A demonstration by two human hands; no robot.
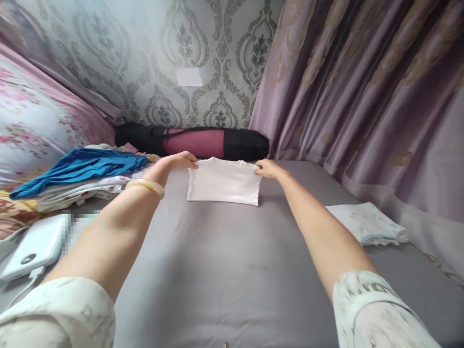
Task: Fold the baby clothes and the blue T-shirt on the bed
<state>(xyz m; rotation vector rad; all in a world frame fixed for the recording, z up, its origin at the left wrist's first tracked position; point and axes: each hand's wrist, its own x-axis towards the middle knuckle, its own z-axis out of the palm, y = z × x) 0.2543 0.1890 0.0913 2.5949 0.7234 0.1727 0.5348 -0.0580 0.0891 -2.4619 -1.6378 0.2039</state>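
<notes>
A white folded cloth [224,181], probably a garment, is stretched between my two hands toward the far end of the grey sheet [217,270]. My left hand [183,160] pinches its upper left corner, and the fingers are closed on it. At the upper right corner my right hand [267,169] grips the cloth between thumb and fingers. The cloth's lower edge hangs straight, at or just above the sheet; I cannot tell whether it touches. Its top edge is slightly uneven.
A black and pink rolled bag [194,141] lies along the wall. On the left are a blue garment [87,166] over piled clothes and a white power bank [38,246] with a cable. A folded pale cloth [368,222] lies right, beside the purple curtain [344,87].
</notes>
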